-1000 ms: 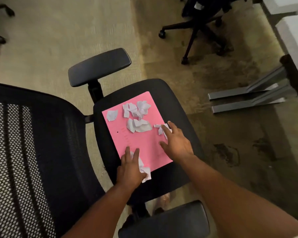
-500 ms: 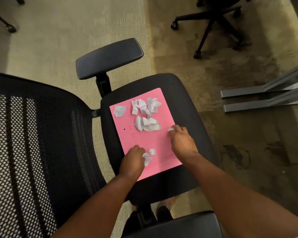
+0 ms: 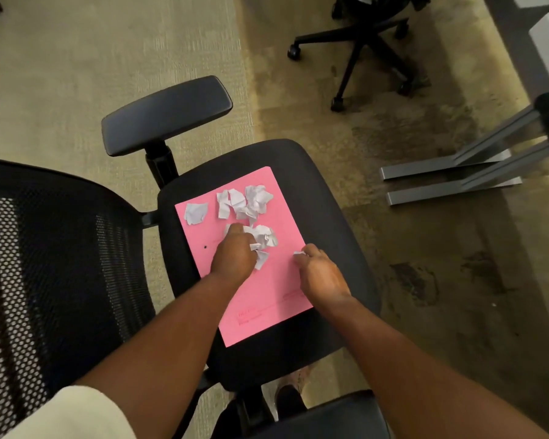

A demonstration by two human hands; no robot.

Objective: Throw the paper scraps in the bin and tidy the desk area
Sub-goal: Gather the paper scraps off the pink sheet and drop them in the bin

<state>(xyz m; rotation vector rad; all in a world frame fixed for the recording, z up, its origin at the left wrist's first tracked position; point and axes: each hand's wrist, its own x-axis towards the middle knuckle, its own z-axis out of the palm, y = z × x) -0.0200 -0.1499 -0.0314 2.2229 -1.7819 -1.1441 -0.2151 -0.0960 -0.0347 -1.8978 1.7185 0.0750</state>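
Observation:
A pink folder (image 3: pixel 267 299) lies on the black seat of an office chair (image 3: pixel 330 217). Several crumpled white paper scraps (image 3: pixel 244 201) sit on the folder's far half, one of them (image 3: pixel 196 212) apart at the left. My left hand (image 3: pixel 233 256) rests on the middle of the folder, fingers closed around a white scrap (image 3: pixel 260 256) and touching the crumpled pile (image 3: pixel 265 236) beside it. To its right, my right hand (image 3: pixel 320 274) pinches a small white scrap (image 3: pixel 299 253) at its fingertips. No bin is in view.
The chair's mesh backrest (image 3: pixel 45 280) fills the left, with an armrest (image 3: pixel 165 114) behind the seat and another at the bottom edge. A second chair's wheeled base (image 3: pixel 358 49) stands at the top right. Grey metal desk feet (image 3: pixel 450 179) lie on the carpet at the right.
My left hand has moved from the folder's near edge up to the middle, carrying its scrap to the crumpled pile. My right hand has closed on a small scrap.

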